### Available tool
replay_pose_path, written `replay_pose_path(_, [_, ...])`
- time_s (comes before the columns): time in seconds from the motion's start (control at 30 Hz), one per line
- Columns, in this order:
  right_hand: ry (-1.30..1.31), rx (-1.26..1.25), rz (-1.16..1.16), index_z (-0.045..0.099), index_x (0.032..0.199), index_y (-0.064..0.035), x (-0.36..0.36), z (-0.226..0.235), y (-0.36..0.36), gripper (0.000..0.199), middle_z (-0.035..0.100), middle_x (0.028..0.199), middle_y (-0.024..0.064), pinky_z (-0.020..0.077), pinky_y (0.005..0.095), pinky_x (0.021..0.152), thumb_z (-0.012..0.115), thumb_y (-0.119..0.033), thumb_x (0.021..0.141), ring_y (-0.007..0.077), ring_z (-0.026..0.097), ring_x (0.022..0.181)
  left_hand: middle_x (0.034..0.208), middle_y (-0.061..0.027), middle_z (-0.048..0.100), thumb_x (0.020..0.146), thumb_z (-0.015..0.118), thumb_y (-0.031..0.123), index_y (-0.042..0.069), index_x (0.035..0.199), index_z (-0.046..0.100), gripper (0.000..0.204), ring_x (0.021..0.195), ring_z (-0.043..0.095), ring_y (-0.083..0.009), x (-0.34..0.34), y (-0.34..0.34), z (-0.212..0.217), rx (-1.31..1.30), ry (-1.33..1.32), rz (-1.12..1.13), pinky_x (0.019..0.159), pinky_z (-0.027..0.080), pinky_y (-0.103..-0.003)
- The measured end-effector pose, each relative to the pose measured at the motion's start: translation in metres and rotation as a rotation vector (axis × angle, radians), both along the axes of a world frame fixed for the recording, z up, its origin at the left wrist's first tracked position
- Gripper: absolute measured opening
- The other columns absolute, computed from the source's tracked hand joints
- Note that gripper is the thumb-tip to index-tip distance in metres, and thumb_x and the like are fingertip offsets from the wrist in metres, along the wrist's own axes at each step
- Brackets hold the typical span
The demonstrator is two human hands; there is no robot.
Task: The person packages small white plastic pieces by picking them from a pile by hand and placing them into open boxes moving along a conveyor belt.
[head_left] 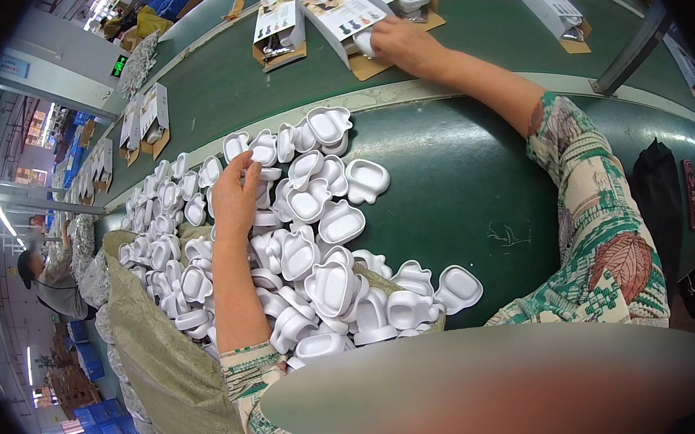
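Observation:
My right hand (412,47) is at the open end of a printed white carton (341,13), its fingers closed on a white plastic part (364,43) partly inside the box. My left hand (236,197) reaches over a heap of similar parts, thumb and fingers pinched at the edge of one white shallow-dish part (264,148). The heaped parts (330,288) are rounded trays with a wavy, eared end, lying at many angles. Some of them rest on a greenish woven sack (158,354).
Beyond a pale rail (371,97) runs a green belt (215,85) carrying more open cartons, such as one on the right (541,2). A metal post (636,47) rises at the right. Another person (55,281) is at the far left, near blue crates (107,428).

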State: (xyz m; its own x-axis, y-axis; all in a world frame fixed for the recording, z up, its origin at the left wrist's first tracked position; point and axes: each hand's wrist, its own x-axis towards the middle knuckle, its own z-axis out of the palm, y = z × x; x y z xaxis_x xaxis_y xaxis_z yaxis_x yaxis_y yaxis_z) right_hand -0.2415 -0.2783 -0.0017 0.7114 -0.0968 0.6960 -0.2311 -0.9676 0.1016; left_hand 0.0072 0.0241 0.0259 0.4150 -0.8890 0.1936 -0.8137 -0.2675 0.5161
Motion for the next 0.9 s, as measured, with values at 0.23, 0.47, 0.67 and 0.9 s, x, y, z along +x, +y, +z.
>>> replay_pose_path(0.23, [-0.133, -0.06, -0.243, 0.057, 0.086, -0.0091, -0.001, 0.005, -0.016, 0.013, 0.056, 0.089, 0.0069, 0.0458, 0.0394, 0.072, 0.062, -0.013, 0.074, 0.0263, 0.056, 0.089, 0.099, -0.0142, 0.067, 0.088, 0.058, 0.028, 0.003, 0.114, 0.061, 0.036, 0.089, 0.063, -0.0279, -0.002, -0.002, 0.0, -0.024, 0.032, 0.004, 0.079, 0.048, -0.035])
replay_pose_path(0.47, [0.154, 0.154, 0.386, 0.054, 0.087, -0.0079, 0.025, 0.003, 0.111, 0.026, 0.055, 0.097, 0.0083, 0.0435, 0.0372, 0.081, 0.071, -0.018, 0.07, 0.0259, 0.054, 0.095, 0.098, -0.0146, 0.067, 0.088, 0.057, 0.028, 0.003, 0.113, 0.061, 0.036, 0.088, 0.063, -0.0277, -0.001, 0.0, -0.001, -0.013, 0.027, 0.008, 0.078, 0.048, -0.035])
replay_pose_path(0.67, [0.168, 0.021, 0.414, 0.054, 0.083, -0.0078, 0.028, -0.004, 0.102, 0.012, 0.055, 0.092, 0.007, 0.0435, 0.036, 0.076, 0.056, -0.018, 0.077, 0.0236, 0.054, 0.091, 0.098, -0.0146, 0.067, 0.088, 0.057, 0.027, 0.003, 0.113, 0.061, 0.035, 0.088, 0.063, -0.0277, -0.008, -0.004, 0.002, -0.03, 0.025, -0.006, 0.079, 0.048, -0.035])
replay_pose_path(0.9, [0.084, -0.066, 0.047, 0.055, 0.084, -0.0071, 0.009, 0.014, 0.038, 0.008, 0.055, 0.091, 0.0072, 0.0446, 0.0358, 0.075, 0.053, -0.01, 0.077, 0.0248, 0.054, 0.09, 0.098, -0.0145, 0.067, 0.088, 0.057, 0.027, 0.003, 0.113, 0.061, 0.035, 0.088, 0.063, -0.0277, -0.004, -0.001, -0.001, -0.022, 0.011, -0.007, 0.079, 0.048, -0.035])
